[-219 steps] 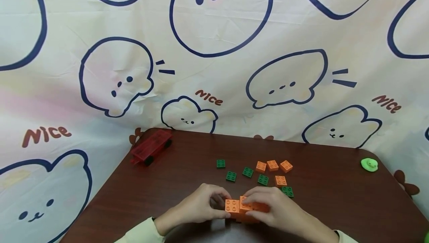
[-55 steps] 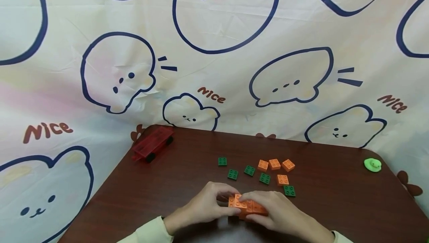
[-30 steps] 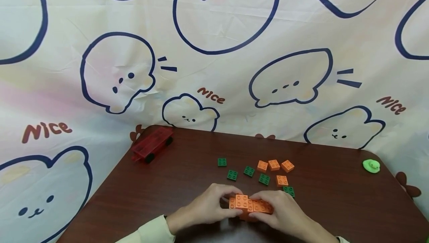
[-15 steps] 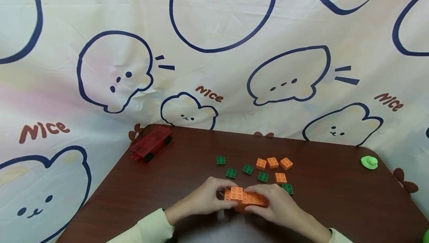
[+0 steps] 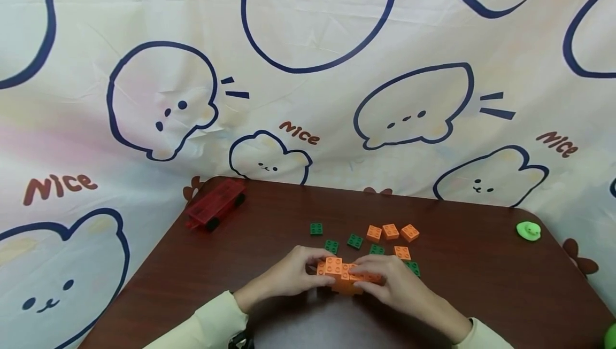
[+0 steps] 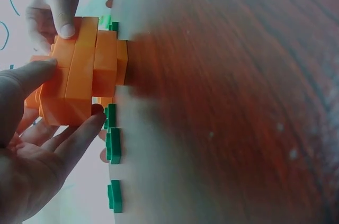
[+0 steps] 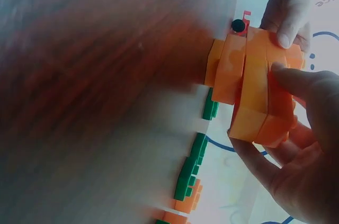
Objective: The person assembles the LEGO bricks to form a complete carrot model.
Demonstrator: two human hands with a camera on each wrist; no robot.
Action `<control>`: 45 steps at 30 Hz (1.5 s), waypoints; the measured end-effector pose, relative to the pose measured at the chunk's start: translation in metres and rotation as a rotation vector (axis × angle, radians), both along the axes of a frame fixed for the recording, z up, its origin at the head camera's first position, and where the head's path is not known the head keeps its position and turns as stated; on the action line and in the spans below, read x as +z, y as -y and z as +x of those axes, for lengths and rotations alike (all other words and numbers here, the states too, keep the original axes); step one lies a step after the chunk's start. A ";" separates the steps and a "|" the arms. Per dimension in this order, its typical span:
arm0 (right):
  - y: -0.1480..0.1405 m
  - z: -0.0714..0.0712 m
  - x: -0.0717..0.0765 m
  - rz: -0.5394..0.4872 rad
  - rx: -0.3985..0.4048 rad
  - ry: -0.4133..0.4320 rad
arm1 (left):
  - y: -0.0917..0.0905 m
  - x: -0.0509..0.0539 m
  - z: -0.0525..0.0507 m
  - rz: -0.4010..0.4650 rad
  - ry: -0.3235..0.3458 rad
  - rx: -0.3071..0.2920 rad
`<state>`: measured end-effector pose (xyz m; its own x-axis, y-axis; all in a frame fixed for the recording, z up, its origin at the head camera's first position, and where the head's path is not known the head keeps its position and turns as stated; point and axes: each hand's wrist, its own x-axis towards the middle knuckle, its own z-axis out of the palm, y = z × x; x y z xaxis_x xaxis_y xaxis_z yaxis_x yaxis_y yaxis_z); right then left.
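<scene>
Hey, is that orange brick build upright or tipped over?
Upright. The orange build shows its studs facing up in the head view, held between left hand and right hand.

Head view forward and down, wrist views closer, sideways, all sharing orange stack [image 6: 79,75]

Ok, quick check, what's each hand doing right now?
Left hand: closed, gripping the left end of the orange toy-brick assembly.
Right hand: closed, gripping the right end of the same assembly.
</scene>
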<state>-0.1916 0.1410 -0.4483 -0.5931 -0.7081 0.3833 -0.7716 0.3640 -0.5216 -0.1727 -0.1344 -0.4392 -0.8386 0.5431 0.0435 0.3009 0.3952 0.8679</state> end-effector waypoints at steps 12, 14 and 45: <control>0.002 -0.001 0.004 0.024 0.005 0.002 | 0.003 -0.005 -0.003 0.077 0.057 -0.011; 0.001 -0.001 0.004 0.022 0.005 0.003 | 0.003 -0.006 -0.004 0.107 0.117 -0.020; -0.034 -0.026 0.025 0.093 -0.138 0.017 | -0.003 -0.004 0.002 0.151 0.214 0.063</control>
